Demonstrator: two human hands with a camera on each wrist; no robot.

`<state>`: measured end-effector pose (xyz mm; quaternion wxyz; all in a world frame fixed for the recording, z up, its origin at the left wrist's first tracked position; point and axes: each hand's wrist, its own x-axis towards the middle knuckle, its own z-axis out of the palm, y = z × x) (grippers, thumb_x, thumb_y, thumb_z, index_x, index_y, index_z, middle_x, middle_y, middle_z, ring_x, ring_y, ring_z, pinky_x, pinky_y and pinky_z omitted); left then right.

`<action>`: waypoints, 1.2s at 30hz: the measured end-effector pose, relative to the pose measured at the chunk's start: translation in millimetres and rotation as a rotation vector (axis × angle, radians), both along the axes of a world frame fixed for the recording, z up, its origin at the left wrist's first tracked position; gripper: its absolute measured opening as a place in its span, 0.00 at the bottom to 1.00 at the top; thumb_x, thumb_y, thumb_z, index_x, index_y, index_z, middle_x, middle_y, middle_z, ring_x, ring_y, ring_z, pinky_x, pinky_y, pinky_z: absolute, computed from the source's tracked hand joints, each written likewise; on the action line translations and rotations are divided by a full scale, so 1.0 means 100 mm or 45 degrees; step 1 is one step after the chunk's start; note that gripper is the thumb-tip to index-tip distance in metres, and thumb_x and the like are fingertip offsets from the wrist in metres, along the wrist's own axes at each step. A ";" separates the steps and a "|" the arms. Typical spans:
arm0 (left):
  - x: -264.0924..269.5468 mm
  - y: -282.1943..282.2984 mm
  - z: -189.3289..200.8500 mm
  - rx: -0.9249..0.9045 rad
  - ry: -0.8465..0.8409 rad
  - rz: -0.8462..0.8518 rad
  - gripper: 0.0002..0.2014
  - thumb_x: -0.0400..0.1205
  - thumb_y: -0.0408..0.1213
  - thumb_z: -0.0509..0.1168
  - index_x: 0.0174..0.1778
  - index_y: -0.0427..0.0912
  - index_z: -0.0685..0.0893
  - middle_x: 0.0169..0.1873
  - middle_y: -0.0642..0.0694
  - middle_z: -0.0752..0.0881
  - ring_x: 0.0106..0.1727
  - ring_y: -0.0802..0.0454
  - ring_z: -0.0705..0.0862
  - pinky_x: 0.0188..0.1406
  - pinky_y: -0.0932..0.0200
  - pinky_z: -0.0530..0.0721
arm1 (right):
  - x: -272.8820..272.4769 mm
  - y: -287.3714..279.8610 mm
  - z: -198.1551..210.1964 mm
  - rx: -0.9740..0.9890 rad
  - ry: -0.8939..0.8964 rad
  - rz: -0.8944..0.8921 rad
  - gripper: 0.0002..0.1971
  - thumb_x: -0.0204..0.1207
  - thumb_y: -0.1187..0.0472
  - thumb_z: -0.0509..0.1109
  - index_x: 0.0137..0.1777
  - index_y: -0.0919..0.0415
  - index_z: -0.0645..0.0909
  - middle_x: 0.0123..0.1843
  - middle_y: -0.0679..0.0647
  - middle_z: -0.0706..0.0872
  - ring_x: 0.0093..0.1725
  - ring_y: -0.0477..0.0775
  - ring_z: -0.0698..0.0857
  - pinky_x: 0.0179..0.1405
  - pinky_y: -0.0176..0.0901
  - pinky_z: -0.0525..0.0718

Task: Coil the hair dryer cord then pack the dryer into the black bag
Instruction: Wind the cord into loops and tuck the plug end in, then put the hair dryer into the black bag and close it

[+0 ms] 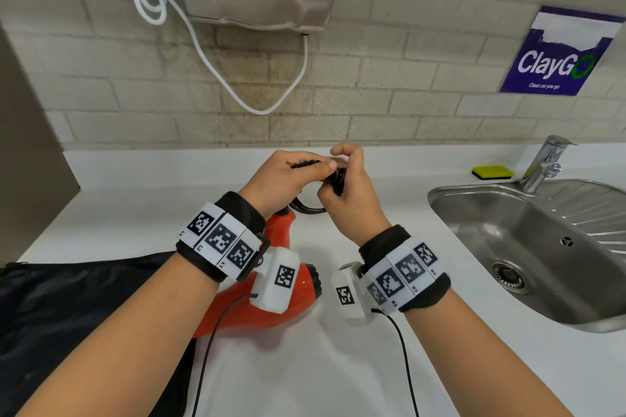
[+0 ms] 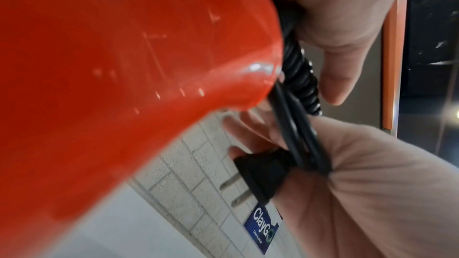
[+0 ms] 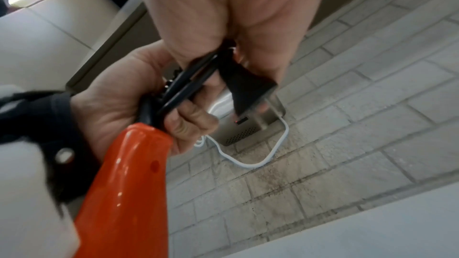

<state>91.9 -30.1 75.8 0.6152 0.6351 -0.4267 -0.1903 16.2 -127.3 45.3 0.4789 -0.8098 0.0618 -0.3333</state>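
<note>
The glossy red plastic hair dryer is seen lying on the white counter, partly over the black fabric bag spread at the left. Its black cord is gathered into loops above the handle end. The loops are gripped by the curled fingers of the left hand. The black two-pin plug and adjoining cord are pinched by the right hand. A steel sink is set at the right.
</note>
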 end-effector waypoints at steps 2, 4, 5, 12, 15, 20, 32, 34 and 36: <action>0.00 0.00 -0.03 0.013 -0.035 0.056 0.08 0.80 0.34 0.63 0.49 0.43 0.87 0.30 0.59 0.87 0.25 0.71 0.80 0.26 0.79 0.72 | -0.02 -0.02 0.02 -0.004 0.099 0.099 0.19 0.74 0.79 0.54 0.57 0.55 0.60 0.41 0.49 0.81 0.30 0.37 0.83 0.32 0.27 0.80; 0.03 0.00 -0.07 -0.004 -0.042 0.156 0.06 0.80 0.38 0.64 0.46 0.48 0.87 0.33 0.54 0.86 0.27 0.68 0.80 0.29 0.72 0.74 | -0.03 -0.03 0.00 -0.059 0.126 0.079 0.18 0.76 0.77 0.54 0.57 0.53 0.61 0.41 0.47 0.82 0.29 0.36 0.81 0.31 0.28 0.80; 0.04 0.01 -0.09 -0.034 -0.026 0.207 0.05 0.79 0.39 0.65 0.44 0.49 0.86 0.34 0.52 0.86 0.28 0.66 0.80 0.31 0.68 0.76 | -0.04 -0.03 -0.01 -0.084 0.127 0.062 0.17 0.77 0.76 0.54 0.57 0.54 0.62 0.41 0.45 0.82 0.28 0.35 0.80 0.30 0.28 0.80; 0.12 0.23 -0.39 0.090 -0.126 0.190 0.27 0.66 0.59 0.67 0.61 0.57 0.75 0.54 0.51 0.84 0.55 0.55 0.83 0.54 0.63 0.80 | -0.08 -0.14 -0.15 -0.073 0.084 -0.123 0.09 0.79 0.72 0.57 0.51 0.58 0.62 0.34 0.46 0.76 0.33 0.44 0.75 0.33 0.31 0.74; 0.09 0.33 -0.66 0.428 -0.391 0.178 0.32 0.70 0.50 0.73 0.69 0.55 0.69 0.56 0.50 0.84 0.56 0.53 0.83 0.56 0.61 0.78 | -0.13 -0.19 -0.17 -0.062 0.088 -0.166 0.08 0.79 0.71 0.57 0.51 0.61 0.61 0.32 0.47 0.72 0.30 0.44 0.71 0.28 0.30 0.71; 0.08 0.30 -0.83 0.600 -0.405 0.128 0.36 0.77 0.41 0.68 0.77 0.50 0.56 0.62 0.44 0.78 0.60 0.47 0.80 0.57 0.60 0.75 | -0.19 -0.28 -0.26 0.118 0.112 -0.114 0.15 0.76 0.76 0.55 0.45 0.52 0.62 0.38 0.50 0.73 0.34 0.49 0.71 0.32 0.40 0.71; 0.20 -0.09 -0.61 1.002 -0.842 -0.049 0.31 0.75 0.32 0.69 0.73 0.45 0.66 0.67 0.43 0.76 0.66 0.44 0.77 0.63 0.56 0.72 | -0.55 -0.69 -0.66 0.210 0.519 -0.423 0.08 0.75 0.72 0.62 0.46 0.61 0.66 0.40 0.55 0.79 0.38 0.58 0.81 0.38 0.42 0.81; 0.22 -0.15 -0.62 1.113 -0.938 -0.088 0.28 0.76 0.30 0.68 0.72 0.43 0.66 0.66 0.42 0.77 0.64 0.42 0.78 0.59 0.55 0.73 | -0.58 -0.70 -0.76 0.273 0.624 -0.430 0.08 0.75 0.71 0.64 0.47 0.62 0.67 0.44 0.59 0.79 0.36 0.56 0.82 0.34 0.39 0.83; 0.23 -0.21 -0.64 1.210 -1.053 -0.151 0.27 0.76 0.30 0.67 0.71 0.42 0.67 0.65 0.41 0.78 0.63 0.41 0.78 0.58 0.55 0.72 | -0.58 -0.69 -0.88 0.292 0.722 -0.464 0.09 0.75 0.68 0.66 0.50 0.64 0.67 0.46 0.60 0.79 0.34 0.56 0.83 0.32 0.36 0.84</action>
